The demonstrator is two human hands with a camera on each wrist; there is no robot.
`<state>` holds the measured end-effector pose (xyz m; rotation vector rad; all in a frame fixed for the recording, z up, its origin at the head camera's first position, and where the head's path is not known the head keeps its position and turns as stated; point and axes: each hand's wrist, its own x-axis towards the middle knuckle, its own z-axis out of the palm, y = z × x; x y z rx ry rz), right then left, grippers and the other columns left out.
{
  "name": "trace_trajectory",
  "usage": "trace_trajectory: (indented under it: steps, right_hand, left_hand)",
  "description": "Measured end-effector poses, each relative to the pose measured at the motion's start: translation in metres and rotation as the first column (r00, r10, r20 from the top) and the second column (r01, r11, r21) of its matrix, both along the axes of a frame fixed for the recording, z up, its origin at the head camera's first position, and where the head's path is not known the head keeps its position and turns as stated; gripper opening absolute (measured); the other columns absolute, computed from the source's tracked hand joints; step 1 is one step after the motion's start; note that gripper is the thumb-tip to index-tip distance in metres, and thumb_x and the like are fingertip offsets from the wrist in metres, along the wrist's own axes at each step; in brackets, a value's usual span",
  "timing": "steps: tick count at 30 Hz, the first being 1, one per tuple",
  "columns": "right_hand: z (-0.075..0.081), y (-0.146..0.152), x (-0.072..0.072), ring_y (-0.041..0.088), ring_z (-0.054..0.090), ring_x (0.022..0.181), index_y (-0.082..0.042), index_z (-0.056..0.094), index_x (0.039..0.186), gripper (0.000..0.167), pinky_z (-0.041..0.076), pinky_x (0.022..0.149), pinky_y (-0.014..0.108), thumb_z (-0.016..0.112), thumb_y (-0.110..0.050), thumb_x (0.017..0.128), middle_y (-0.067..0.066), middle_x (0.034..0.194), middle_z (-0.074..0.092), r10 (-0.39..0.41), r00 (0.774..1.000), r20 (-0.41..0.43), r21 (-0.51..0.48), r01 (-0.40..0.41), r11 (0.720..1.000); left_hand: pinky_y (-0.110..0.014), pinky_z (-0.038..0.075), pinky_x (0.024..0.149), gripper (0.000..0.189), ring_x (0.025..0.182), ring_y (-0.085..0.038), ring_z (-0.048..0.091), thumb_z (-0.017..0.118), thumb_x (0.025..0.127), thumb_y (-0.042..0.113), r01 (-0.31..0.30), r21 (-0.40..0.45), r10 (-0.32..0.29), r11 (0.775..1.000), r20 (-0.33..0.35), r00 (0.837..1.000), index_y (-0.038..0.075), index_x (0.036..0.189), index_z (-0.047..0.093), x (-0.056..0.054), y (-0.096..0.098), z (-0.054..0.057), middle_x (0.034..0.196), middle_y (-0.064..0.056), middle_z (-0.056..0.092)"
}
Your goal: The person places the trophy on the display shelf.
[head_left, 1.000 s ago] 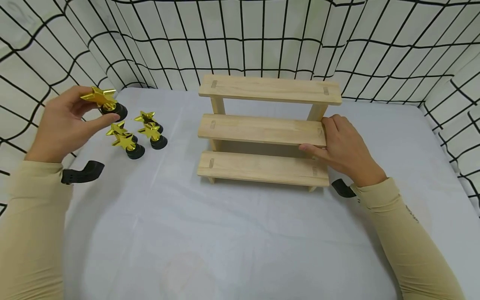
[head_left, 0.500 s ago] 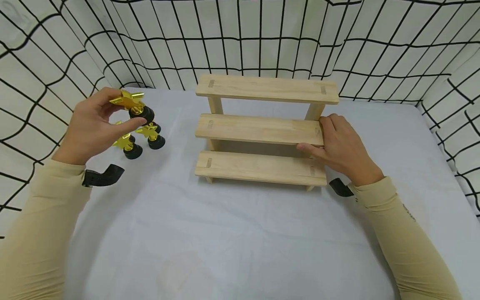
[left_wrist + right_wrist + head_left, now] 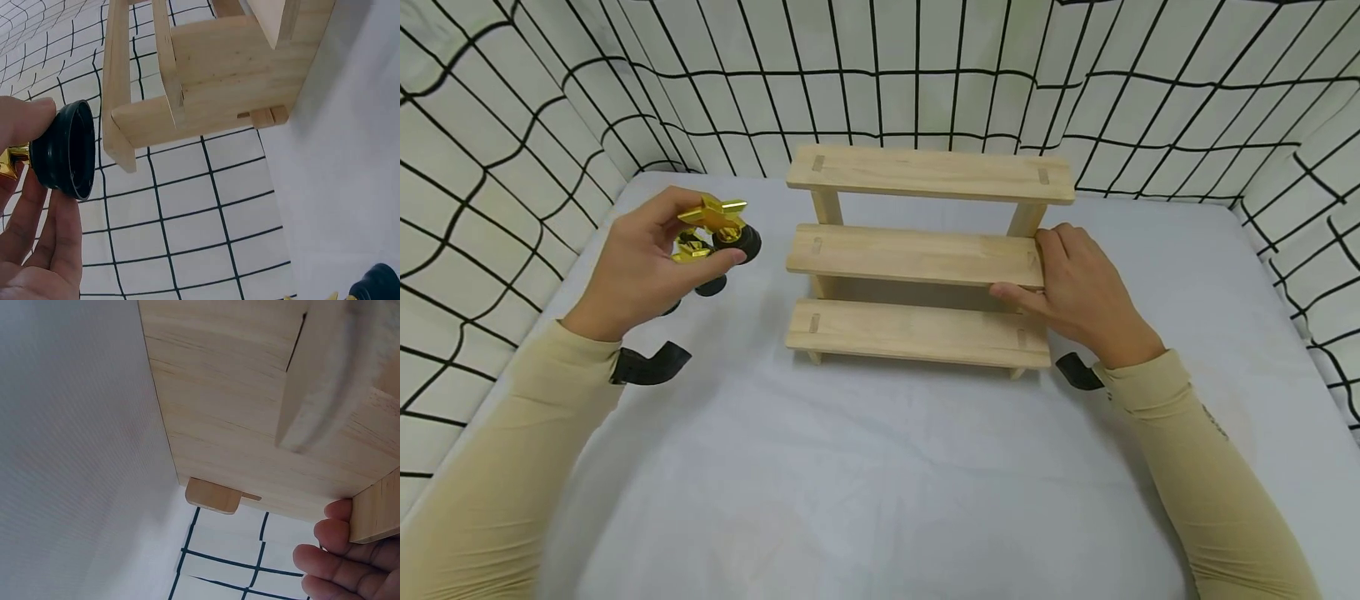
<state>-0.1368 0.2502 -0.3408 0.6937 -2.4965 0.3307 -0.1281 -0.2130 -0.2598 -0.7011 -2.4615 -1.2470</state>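
Note:
My left hand (image 3: 643, 265) holds a small gold star trophy (image 3: 715, 216) above the white cloth, left of the wooden stand. In the left wrist view, the thumb and fingers are around the trophy's black round base (image 3: 59, 150), whose hollow underside faces the stand. Other star trophies (image 3: 692, 248) stand behind and below that hand, mostly hidden by it. The three-tier wooden stand (image 3: 917, 257) rises like steps at the centre. My right hand (image 3: 1084, 296) grips the right end of its middle shelf; the right wrist view shows the fingertips (image 3: 315, 557) at a board's edge.
Black wire mesh (image 3: 917, 83) encloses the back and both sides of the white-covered table (image 3: 880, 483). Black wrist mounts (image 3: 651, 364) stick out from both sleeves. One standing trophy's black base (image 3: 376, 284) shows at the left wrist view's lower corner.
My left hand has carried the trophy rightward toward the stand, passing in front of the standing trophies and covering most of them. The right hand stays on the middle shelf.

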Motion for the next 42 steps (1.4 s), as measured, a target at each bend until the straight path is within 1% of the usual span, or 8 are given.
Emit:
trace_trajectory:
  steps: [9,14,18,23,26,30,37,42]
  right_hand:
    - [0.001,0.0,-0.002,0.034,0.047,0.07,0.011,0.055,0.101,0.102,0.041,0.062,0.043,0.03,-0.087,0.092,0.02,0.082,0.051,0.002,1.0,-0.008,-0.003,-0.002,1.0]
    - [0.0,0.002,-0.002,0.034,0.047,0.07,0.012,0.055,0.101,0.103,0.041,0.062,0.043,0.029,-0.088,0.092,0.021,0.083,0.052,-0.006,1.0,-0.008,-0.002,0.006,1.0]
    - [-0.001,0.003,-0.001,0.034,0.048,0.071,0.012,0.055,0.103,0.104,0.042,0.063,0.043,0.029,-0.089,0.091,0.021,0.084,0.052,-0.008,1.0,0.003,-0.006,0.008,1.0]
    - [-0.002,0.003,-0.001,0.034,0.048,0.071,0.012,0.056,0.103,0.106,0.042,0.063,0.044,0.028,-0.09,0.09,0.021,0.084,0.053,-0.008,1.0,0.023,-0.008,0.009,1.0]
    - [-0.002,0.002,-0.001,0.034,0.048,0.071,0.012,0.056,0.102,0.106,0.042,0.063,0.044,0.028,-0.09,0.09,0.021,0.084,0.052,-0.007,1.0,0.03,-0.011,0.007,1.0]
    - [-0.003,0.002,-0.002,0.034,0.048,0.072,0.011,0.055,0.101,0.105,0.043,0.064,0.044,0.029,-0.089,0.09,0.021,0.084,0.052,-0.002,1.0,0.031,-0.017,0.003,1.0]
    - [-0.002,0.003,-0.001,0.034,0.048,0.072,0.011,0.055,0.102,0.106,0.043,0.064,0.044,0.027,-0.09,0.089,0.021,0.085,0.053,-0.006,0.999,0.035,-0.01,0.006,1.0]
    - [-0.002,0.002,-0.002,0.034,0.048,0.072,0.011,0.055,0.102,0.105,0.043,0.064,0.043,0.027,-0.09,0.09,0.021,0.084,0.052,-0.003,0.999,0.032,-0.013,0.004,1.0]
  left_hand:
    - [-0.011,0.053,0.1,0.05,0.1,-0.003,0.065,0.083,0.073,-0.018,0.11,0.065,-0.111,0.992,0.007,0.994,-0.007,0.117,0.063,0.007,0.026,-0.005,0.11,0.017,0.069]
    - [-0.012,0.053,0.1,0.048,0.099,-0.003,0.064,0.083,0.073,-0.018,0.168,0.061,-0.168,0.984,0.001,0.986,-0.009,0.115,0.063,0.011,0.045,-0.009,0.105,0.018,0.067]
    - [-0.01,0.052,0.101,0.049,0.1,-0.003,0.063,0.085,0.072,-0.014,0.187,0.028,-0.187,0.982,0.015,0.982,-0.008,0.116,0.064,0.012,0.058,-0.014,0.105,0.016,0.067]
    - [-0.009,0.052,0.098,0.049,0.1,-0.002,0.063,0.087,0.072,-0.011,0.213,0.008,-0.213,0.977,0.03,0.977,-0.006,0.116,0.065,0.015,0.07,-0.019,0.105,-0.002,0.07]
    - [-0.009,0.053,0.097,0.049,0.099,-0.002,0.062,0.088,0.073,-0.009,0.225,0.0,-0.225,0.974,0.037,0.974,-0.005,0.117,0.065,0.017,0.076,-0.02,0.106,-0.009,0.071]
    - [-0.01,0.053,0.098,0.051,0.1,-0.003,0.062,0.088,0.073,-0.007,0.245,0.001,-0.245,0.969,0.05,0.968,-0.005,0.119,0.064,0.019,0.084,-0.022,0.108,-0.011,0.07]
    - [-0.016,0.057,0.092,0.05,0.098,-0.005,0.063,0.089,0.073,-0.006,0.285,0.05,-0.287,0.957,0.049,0.957,-0.005,0.116,0.065,0.021,0.101,-0.025,0.109,-0.012,0.071]
    - [-0.017,0.059,0.094,0.05,0.098,-0.007,0.065,0.089,0.073,-0.006,0.33,0.09,-0.336,0.94,0.067,0.939,-0.004,0.117,0.065,0.021,0.115,-0.028,0.11,-0.011,0.07]
